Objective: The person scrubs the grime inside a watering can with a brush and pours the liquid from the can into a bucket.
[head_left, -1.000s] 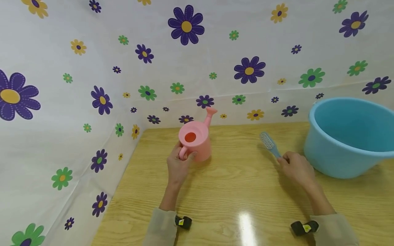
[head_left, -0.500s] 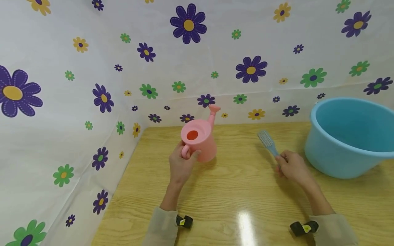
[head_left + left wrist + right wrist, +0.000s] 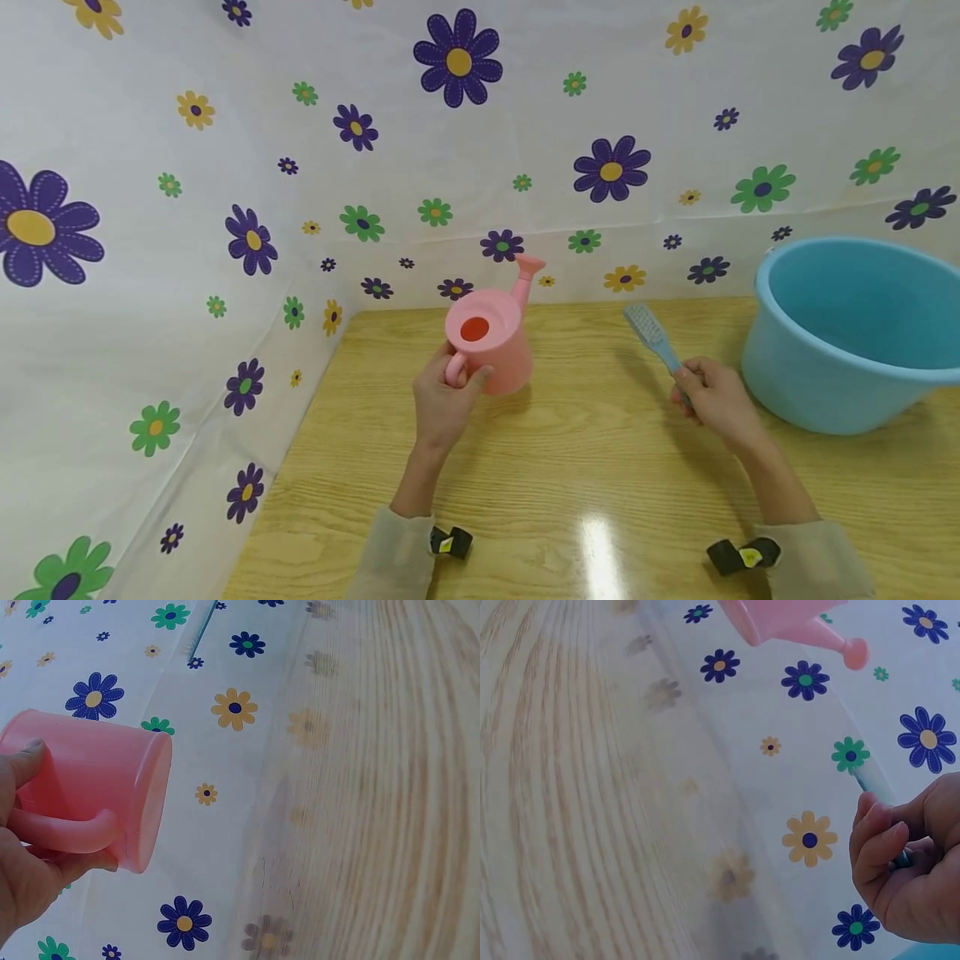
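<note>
My left hand [image 3: 444,406] grips a pink watering can [image 3: 504,358] by its looped handle, with the thumb against the can's side. The can tilts a little, its spout pointing up and to the right; in the left wrist view the can's body [image 3: 90,761] appears held off the table. On the right, my right hand [image 3: 718,400] holds a light blue brush [image 3: 663,347] by its handle, bristles facing up. In the right wrist view the fingers [image 3: 877,851] curl round the brush handle, and most of the brush is hidden or seen edge-on.
A large light blue tub [image 3: 810,379] stands on the wooden table [image 3: 570,467], just right of my right hand. Behind and to the left hangs a white flower-print sheet [image 3: 525,108] that meets the table's edges.
The watering can has moved slightly right and up in my left hand, tilting more. The brush has lifted, its head moving up and left, and my right fingers have closed further round the handle.
</note>
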Motion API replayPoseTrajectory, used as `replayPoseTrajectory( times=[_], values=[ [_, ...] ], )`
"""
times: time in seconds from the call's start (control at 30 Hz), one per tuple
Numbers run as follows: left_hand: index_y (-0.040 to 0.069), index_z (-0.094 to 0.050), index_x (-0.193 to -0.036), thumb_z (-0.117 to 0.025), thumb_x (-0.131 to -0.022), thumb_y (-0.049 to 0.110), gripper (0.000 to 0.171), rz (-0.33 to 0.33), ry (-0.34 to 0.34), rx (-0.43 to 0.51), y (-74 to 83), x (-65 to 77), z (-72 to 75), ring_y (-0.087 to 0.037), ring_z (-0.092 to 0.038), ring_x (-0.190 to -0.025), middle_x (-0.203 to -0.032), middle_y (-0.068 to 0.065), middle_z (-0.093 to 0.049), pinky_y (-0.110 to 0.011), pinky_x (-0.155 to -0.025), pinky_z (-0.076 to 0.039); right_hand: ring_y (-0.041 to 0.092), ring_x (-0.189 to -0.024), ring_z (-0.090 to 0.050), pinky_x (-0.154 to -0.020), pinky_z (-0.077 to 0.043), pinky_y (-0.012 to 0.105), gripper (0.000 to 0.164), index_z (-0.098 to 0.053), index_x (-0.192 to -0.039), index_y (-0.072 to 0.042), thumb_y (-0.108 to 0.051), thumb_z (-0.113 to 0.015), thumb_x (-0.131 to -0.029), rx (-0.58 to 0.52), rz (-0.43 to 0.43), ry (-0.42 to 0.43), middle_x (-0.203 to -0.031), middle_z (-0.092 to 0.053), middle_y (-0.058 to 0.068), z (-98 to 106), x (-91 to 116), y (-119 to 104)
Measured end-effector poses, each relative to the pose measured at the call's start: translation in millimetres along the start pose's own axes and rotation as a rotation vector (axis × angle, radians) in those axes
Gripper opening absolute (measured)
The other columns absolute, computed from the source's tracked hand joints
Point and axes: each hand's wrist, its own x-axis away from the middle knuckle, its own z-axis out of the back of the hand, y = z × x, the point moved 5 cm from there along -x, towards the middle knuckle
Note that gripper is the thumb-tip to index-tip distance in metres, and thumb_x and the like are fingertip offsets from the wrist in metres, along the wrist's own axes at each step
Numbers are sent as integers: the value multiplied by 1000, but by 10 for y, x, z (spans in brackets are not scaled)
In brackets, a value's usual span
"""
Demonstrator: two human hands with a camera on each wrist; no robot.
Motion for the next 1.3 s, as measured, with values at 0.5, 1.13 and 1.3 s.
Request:
replayPoseTrajectory(
  times=[0.5, 1.13, 1.3],
  values=[
    [-12, -61, -125, -78, -81, -5, 48, 28, -60, -3, 425, -1, -14, -25, -59, -95, -127, -25, -63, -20, -90, -52, 10, -61, -48, -51, -42, 24, 38, -47, -120, 10, -25, -40, -108, -116, -8, -10, -79, -58, 2, 51, 136, -320],
    [-11, -62, -74, -80, -80, -3, 20, 45, -55, 72, 540, 35, -127, -32, -61, -112, -132, -24, -61, -25, -90, -53, 5, -54, -47, -46, -37, 18, 19, -61, -101, -7, -26, -56, -102, -451, -34, 4, -69, -59, -4, 67, 206, -390],
    [-7, -59, -70, -81, -80, -1, 25, 60, -81, 92, 416, 46, -199, -28, -61, -110, -134, -18, -61, -24, -87, -52, 5, -54, -48, -46, -39, 17, 17, -64, -98, -9, -22, -55, -103, -519, -10, 0, -68, -59, -2, 94, 215, -436]
  ],
)
